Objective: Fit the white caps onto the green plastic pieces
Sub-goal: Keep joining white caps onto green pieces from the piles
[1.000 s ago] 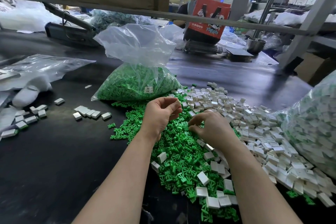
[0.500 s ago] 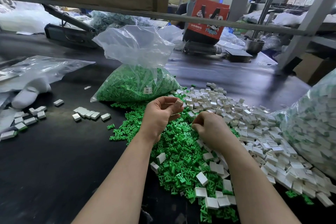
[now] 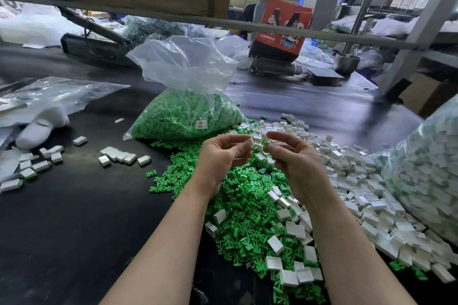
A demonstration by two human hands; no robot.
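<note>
A: Where are the hands?

B: Both are raised over the loose heap of small green plastic pieces (image 3: pixel 238 195) on the black table (image 3: pixel 74 218). The left hand (image 3: pixel 220 156) has its fingers curled and pinches a small white rectangular cap (image 3: pixel 249 141) at its fingertips. The right hand (image 3: pixel 295 158) faces it, just beside, fingers bent inward; a small green bit (image 3: pixel 265 142) shows at its fingertips, though whether the hand grips it or it lies in the pile behind I cannot tell.

A: And the rest of the parts?

B: The pile of white caps (image 3: pixel 352 176) spreads to the right of the hands and runs towards the near right, with some caps scattered on the green heap below the wrists. Just beyond the hands, to the far left of them, stands a clear plastic bag filled with green pieces (image 3: pixel 188 116). At the right edge bulges another clear bag of white and green parts (image 3: pixel 426 171).

A: Anything to the left?

B: A short row of white caps (image 3: pixel 119 156) lies well apart from the hands, and more sit near a white glove (image 3: pixel 39 129) at the left edge.
</note>
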